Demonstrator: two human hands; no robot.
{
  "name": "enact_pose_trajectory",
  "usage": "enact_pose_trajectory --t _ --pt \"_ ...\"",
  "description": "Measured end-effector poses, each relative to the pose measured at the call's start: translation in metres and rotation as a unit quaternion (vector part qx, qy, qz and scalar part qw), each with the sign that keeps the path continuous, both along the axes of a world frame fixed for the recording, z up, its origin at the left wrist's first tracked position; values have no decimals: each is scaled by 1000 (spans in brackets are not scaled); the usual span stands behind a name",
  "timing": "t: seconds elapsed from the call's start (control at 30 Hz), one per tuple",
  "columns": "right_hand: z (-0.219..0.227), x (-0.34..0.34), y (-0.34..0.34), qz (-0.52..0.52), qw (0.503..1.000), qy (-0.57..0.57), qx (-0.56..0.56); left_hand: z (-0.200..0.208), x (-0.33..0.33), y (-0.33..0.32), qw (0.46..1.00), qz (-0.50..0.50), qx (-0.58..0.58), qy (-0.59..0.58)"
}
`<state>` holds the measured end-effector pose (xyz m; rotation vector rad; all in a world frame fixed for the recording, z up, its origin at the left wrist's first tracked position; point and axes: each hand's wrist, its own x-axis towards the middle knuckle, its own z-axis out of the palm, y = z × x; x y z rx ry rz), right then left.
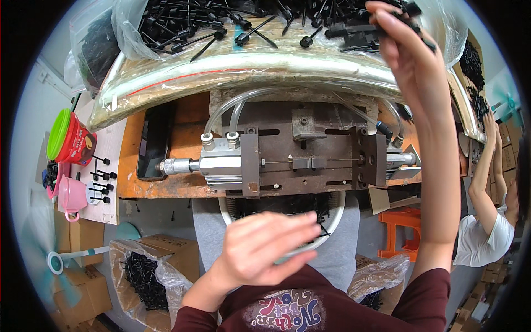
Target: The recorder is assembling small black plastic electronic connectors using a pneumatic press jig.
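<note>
My left hand [268, 249] is over my lap, above a white round basket [337, 221] of black parts. Its fingers are stretched out, slightly blurred, and no held thing shows. Up at the far right, my right hand [401, 36] has its fingers closed around a black plastic part [410, 19], partly hidden by them. This hand is at the edge of a heap of black stemmed plastic parts [185, 25] on a plastic-covered tray [166, 88]. Between the hands stands a metal bench fixture [304, 144], with a silver air cylinder [221, 169] on its left and small dark blocks [308, 162] at its middle.
Clear air hoses [238, 110] arch over the fixture. A dark phone-like slab [154, 144] lies left. Further left are a red tub [80, 141] and a pink cup [73, 193]. A carton [182, 254], orange stool [399, 229] and fan [55, 263] stand below. Another person [487, 232] works at right.
</note>
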<state>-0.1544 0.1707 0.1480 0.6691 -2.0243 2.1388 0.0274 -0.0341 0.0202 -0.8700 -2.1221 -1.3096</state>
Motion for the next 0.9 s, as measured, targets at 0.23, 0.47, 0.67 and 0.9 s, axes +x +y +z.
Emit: enact_pose_trajectory --t 0.23,0.47,0.67,0.9 --pt "-58 90 -4 112 967 -218 -65 22 -20 2 995 97 38 3" --pt "-78 118 3 135 932 -302 -150 32 -5 9 998 53 -5 -20" --pt "-84 119 19 -17 963 -228 -144 35 8 7 996 52 -29 -69" --pt "-94 141 26 -183 981 54 38 -5 -6 24 984 139 -74 -85"
